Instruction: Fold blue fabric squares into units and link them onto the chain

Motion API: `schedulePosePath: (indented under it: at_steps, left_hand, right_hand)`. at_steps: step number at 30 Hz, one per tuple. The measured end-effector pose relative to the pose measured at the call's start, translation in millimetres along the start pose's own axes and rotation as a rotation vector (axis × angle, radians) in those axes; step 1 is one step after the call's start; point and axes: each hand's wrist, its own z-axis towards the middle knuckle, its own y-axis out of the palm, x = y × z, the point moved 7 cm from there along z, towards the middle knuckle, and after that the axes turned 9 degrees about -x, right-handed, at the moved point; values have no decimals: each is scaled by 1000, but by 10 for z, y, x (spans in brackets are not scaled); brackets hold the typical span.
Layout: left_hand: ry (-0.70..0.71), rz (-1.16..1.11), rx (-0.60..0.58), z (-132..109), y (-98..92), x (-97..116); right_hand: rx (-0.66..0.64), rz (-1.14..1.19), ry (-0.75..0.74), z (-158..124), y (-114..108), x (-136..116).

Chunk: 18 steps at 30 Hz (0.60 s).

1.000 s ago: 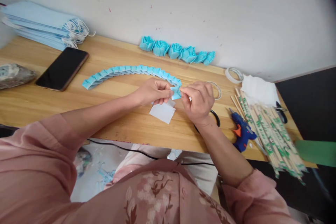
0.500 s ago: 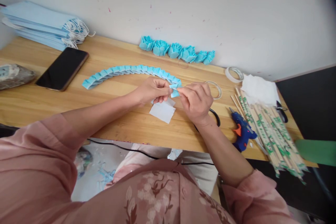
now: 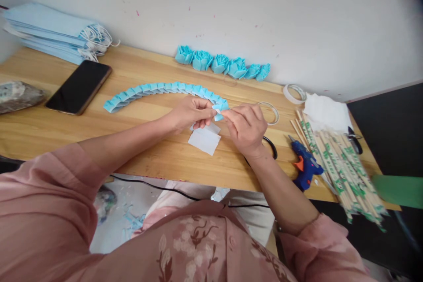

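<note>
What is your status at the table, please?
Left hand and right hand pinching small blue piece. Piece partly folded. White pieces close by, not blocking.

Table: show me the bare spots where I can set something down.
Bare wood lies between the phone and the left forearm, and between the blue chain and blue flowers. The right end is crowded with the glue gun, sticks and tape.

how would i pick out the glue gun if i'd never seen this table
Start with the wooden table and follow it rightward past the person's right hand. Just left of the sticks in green-printed wrappers lies the glue gun. Its dark blue body and bright orange trigger set it apart from the pale sticks beside it.
</note>
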Motion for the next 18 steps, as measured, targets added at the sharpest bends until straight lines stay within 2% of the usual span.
schedulePosePath:
  at_steps: [10, 18]
  left_hand:
    - [14, -20, -14, 12, -14, -13]
    - [24, -35, -29, 11, -10, -3]
  right_hand:
    - [-38, -12, 5, 12, 23, 4]
    - [33, 13, -91, 8, -31, -54]
